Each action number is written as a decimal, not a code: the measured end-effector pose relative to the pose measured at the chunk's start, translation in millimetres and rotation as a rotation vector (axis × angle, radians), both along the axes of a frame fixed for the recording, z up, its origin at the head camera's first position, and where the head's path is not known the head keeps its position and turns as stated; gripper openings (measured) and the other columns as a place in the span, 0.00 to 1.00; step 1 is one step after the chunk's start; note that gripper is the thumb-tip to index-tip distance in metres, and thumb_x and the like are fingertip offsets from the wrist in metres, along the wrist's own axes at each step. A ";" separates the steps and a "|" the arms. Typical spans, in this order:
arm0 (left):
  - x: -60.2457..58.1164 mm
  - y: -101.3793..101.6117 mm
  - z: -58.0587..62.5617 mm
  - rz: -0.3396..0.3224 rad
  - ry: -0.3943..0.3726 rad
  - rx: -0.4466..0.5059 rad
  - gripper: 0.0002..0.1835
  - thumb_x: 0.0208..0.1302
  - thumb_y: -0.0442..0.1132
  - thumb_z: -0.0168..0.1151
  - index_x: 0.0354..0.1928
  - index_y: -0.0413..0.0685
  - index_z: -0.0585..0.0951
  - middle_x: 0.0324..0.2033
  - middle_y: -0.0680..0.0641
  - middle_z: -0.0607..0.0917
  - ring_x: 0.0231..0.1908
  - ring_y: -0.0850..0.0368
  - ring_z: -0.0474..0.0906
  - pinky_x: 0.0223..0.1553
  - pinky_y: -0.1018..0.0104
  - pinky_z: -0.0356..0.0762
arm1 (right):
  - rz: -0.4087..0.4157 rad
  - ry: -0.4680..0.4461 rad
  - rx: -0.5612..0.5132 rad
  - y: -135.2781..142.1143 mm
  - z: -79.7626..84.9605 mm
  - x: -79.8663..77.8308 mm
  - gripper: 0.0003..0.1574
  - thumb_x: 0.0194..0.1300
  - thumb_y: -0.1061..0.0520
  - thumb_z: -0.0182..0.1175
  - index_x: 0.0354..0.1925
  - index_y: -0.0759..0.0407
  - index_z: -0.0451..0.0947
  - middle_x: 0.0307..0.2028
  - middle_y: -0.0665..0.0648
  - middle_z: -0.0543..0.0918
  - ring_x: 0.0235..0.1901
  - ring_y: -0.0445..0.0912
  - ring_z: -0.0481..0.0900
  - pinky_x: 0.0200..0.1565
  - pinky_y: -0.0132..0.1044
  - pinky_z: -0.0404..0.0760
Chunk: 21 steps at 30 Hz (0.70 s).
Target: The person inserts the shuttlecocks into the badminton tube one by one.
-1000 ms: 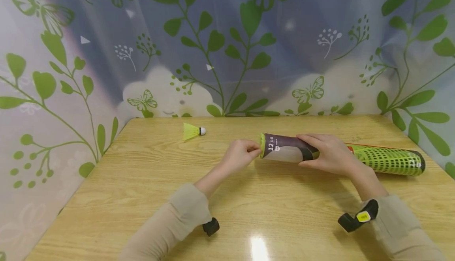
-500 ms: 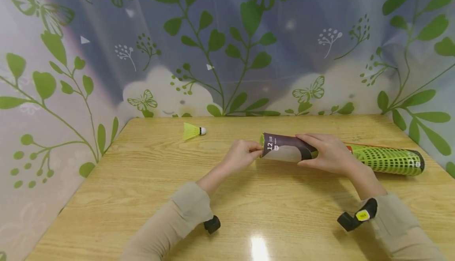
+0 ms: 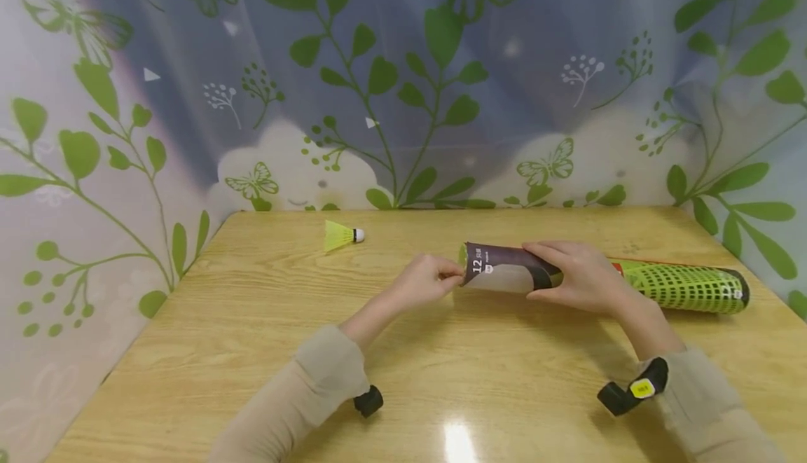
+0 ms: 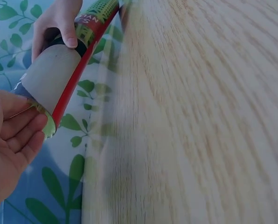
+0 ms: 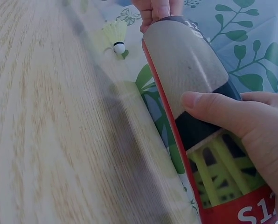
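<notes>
A shuttlecock tube (image 3: 512,270) with a dark and grey label lies sideways, angled over the table. My right hand (image 3: 583,275) grips it round the middle, thumb on the near side in the right wrist view. At the tube's left end, my left hand (image 3: 427,279) pinches the rim with fingertips at the opening. In the left wrist view, yellow-green netting (image 4: 49,127) shows inside that opening, partly hidden by the fingers. Through the tube's clear part more yellow-green shuttlecocks (image 3: 687,285) are visible. One loose yellow shuttlecock (image 3: 340,235) with a white tip lies farther back on the left.
The wooden table (image 3: 271,323) spans the view below both hands. Behind it hangs a curtain (image 3: 403,99) printed with leaves and butterflies, reaching the table's back edge. A black wrist device (image 3: 632,388) sits on the right sleeve.
Both hands keep their places on the tube. The left fingers and the tube's open end have shifted only slightly. The loose shuttlecock stays where it was.
</notes>
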<state>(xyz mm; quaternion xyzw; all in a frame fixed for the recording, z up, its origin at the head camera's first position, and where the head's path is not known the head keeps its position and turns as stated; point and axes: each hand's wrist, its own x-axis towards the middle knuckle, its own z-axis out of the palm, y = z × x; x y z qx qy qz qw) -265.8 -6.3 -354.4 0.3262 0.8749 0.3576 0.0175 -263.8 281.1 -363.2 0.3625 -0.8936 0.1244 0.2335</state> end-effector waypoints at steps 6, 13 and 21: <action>-2.0 -17.9 -5.0 0.083 -0.019 0.035 0.12 0.65 0.39 0.58 0.45 0.42 0.84 0.41 0.46 0.86 0.38 0.57 0.80 0.38 0.72 0.76 | -0.030 -0.036 0.008 -1.7 -1.5 1.5 0.51 0.37 0.42 0.77 0.58 0.60 0.73 0.49 0.63 0.80 0.46 0.59 0.79 0.44 0.55 0.76; -6.3 -53.4 -4.7 0.176 0.009 0.092 0.12 0.65 0.39 0.59 0.45 0.42 0.84 0.40 0.46 0.85 0.34 0.58 0.77 0.36 0.68 0.74 | -0.037 -0.051 0.021 -2.5 -0.3 1.0 0.51 0.38 0.42 0.77 0.58 0.60 0.73 0.50 0.64 0.80 0.47 0.60 0.78 0.44 0.55 0.77; -19.4 -99.1 -5.3 0.365 0.005 0.115 0.13 0.65 0.42 0.59 0.45 0.43 0.83 0.38 0.46 0.85 0.31 0.57 0.74 0.29 0.68 0.72 | -0.026 -0.038 0.039 -3.4 -2.2 -0.4 0.50 0.38 0.42 0.76 0.58 0.59 0.73 0.50 0.64 0.80 0.47 0.60 0.78 0.45 0.55 0.76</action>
